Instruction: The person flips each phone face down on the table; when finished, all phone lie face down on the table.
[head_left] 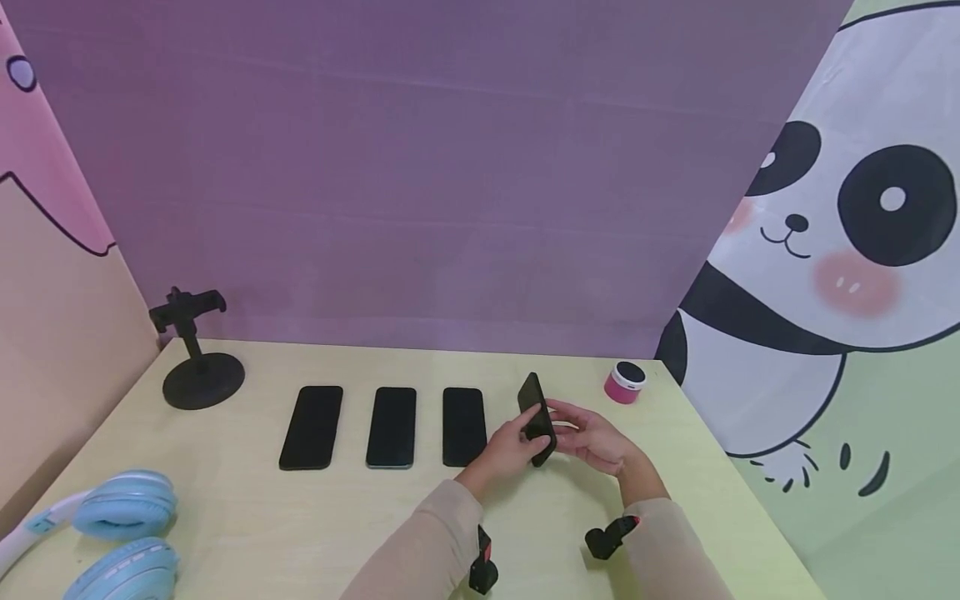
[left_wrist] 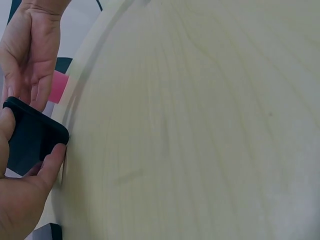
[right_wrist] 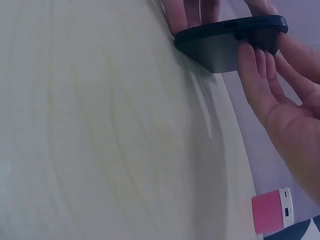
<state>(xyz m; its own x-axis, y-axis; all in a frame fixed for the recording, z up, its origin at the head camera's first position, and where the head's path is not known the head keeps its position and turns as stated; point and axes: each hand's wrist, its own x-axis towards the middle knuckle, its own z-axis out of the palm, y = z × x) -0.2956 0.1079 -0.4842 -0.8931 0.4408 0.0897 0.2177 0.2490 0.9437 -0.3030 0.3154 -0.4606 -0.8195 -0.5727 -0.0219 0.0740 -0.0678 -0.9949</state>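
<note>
A black phone [head_left: 534, 421] stands tilted on edge above the table, between both hands. My left hand [head_left: 504, 454] grips it from the left; in the left wrist view, thumb and fingers of that left hand [left_wrist: 25, 200] span the phone [left_wrist: 32, 135]. From the other side, my right hand [head_left: 596, 440] holds it too. The right wrist view shows the right hand [right_wrist: 287, 110] with fingers against the broad face of the phone [right_wrist: 225, 47] and the thumb near its end. Three more black phones [head_left: 311, 427] [head_left: 392, 427] [head_left: 464, 427] lie flat in a row to the left.
A black stand [head_left: 202, 381] with a round base is at the back left of the table [head_left: 300, 533]. Light blue headphones [head_left: 123, 504] lie at the front left. Near the back right edge sits a small pink cylinder [head_left: 625, 382] with a dark top.
</note>
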